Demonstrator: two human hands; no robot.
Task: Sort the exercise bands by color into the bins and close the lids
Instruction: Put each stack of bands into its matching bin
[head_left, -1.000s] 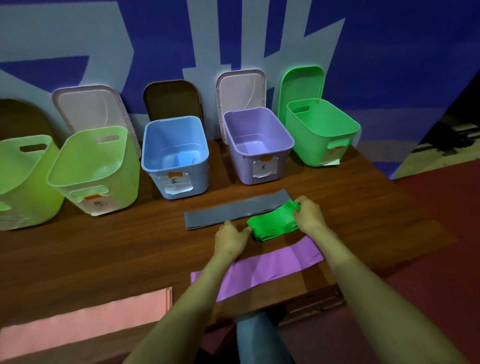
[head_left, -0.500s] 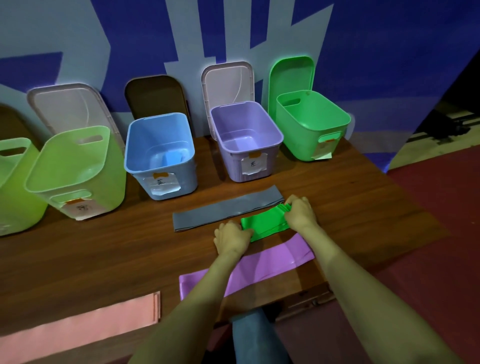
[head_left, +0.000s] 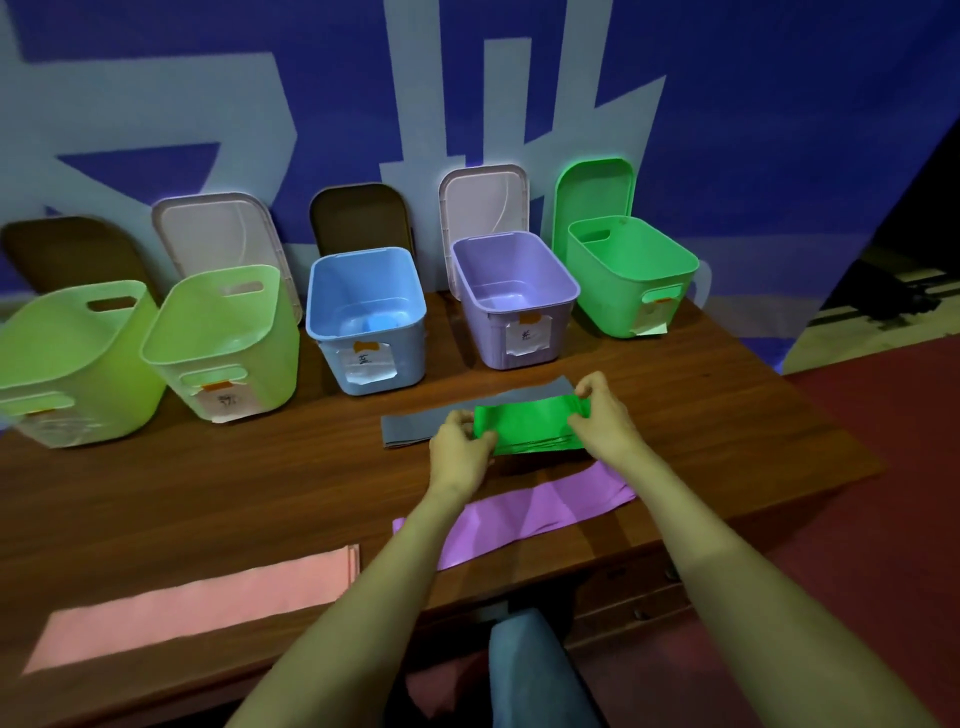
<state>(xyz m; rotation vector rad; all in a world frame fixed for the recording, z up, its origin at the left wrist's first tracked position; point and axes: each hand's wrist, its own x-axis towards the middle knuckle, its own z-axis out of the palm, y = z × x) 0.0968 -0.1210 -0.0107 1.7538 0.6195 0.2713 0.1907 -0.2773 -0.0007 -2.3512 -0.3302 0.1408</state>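
I have the folded green band (head_left: 524, 423) pinched at both short ends. My left grip (head_left: 460, 441) clasps its left edge between thumb and fingers, and my right grip (head_left: 602, 415) holds the right edge, fingertips curled over the top corner. Holding both ends stops the folded layers from springing apart, so the bundle can go into a bin as one tidy packet.

The band spans the gap between my two grips, above the near edge of the grey band (head_left: 415, 428), which lies flat on the bench (head_left: 208, 493). From this angle I can't be sure whether the green one is lifted clear or brushing the grey beneath it.

Its home, I judge, is the green bin (head_left: 613, 296) at the right end of the row, beyond my right grip. The green lid (head_left: 595, 192) stands propped upright behind it, leaving the mouth open for loading.

The purple band (head_left: 530, 512) lies flat nearer me, passing under my forearms. The pink band (head_left: 192, 608) lies well apart on the near left of the bench, so neither is in my way.
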